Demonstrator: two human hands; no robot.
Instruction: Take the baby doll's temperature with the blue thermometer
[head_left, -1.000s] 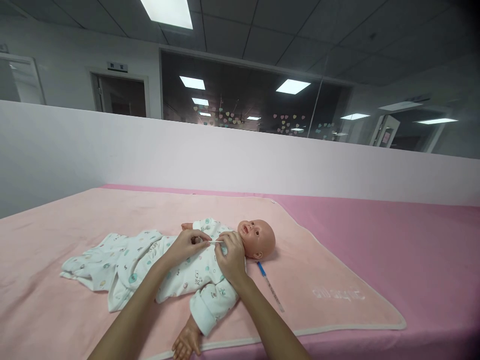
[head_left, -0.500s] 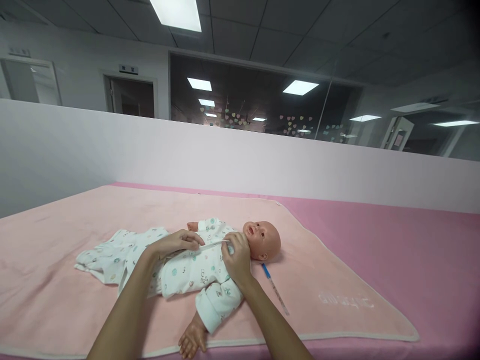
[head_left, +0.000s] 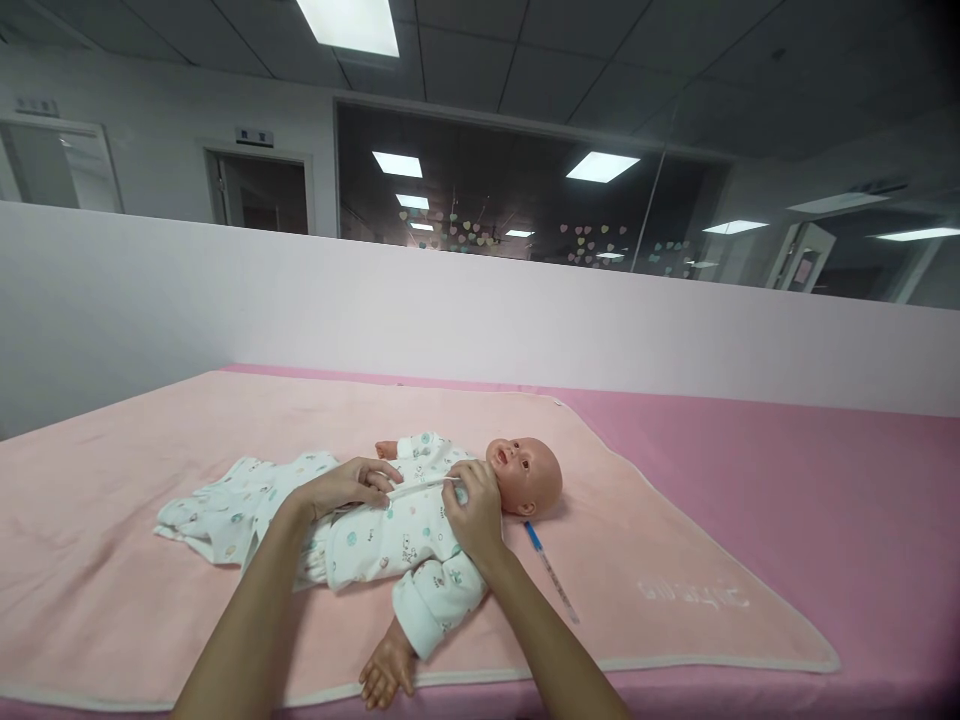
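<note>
Doll (head_left: 536,478) lies on its back on the peach blanket (head_left: 667,540), head to the R side of the view, in the middle of the work area betw. the person's hands. Top (head_left: 371,550) is on: both sleeves hold arms, w/ the doll's near hand (head_left: 388,668) and far hand (head_left: 386,449) poking out of the cuffs, and the chest is covered. That much looks done.

What looks unfinished is the front: a thin white strip (head_left: 421,486) (tie or cloth edge, can't tell) runs along the chest betw. the two hands, no knot or closed fastening visible. R hand (head_left: 474,505) is by the doll's neck, thumb and fingers bunched narrow, apparently pinching the strip's upper end. L hand (head_left: 346,488) is over the belly, fingers curved w/ a small gap at thumb and index, right at the strip's lower end; whether they grip it, can't tell.

Lower cloth (head_left: 217,515) spreads L of the doll's body; no legs or feet show, so can't say if that part is sorted. Blue-capped stick (head_left: 553,572), untouched, lies on the blanket just below the doll's head.
</note>
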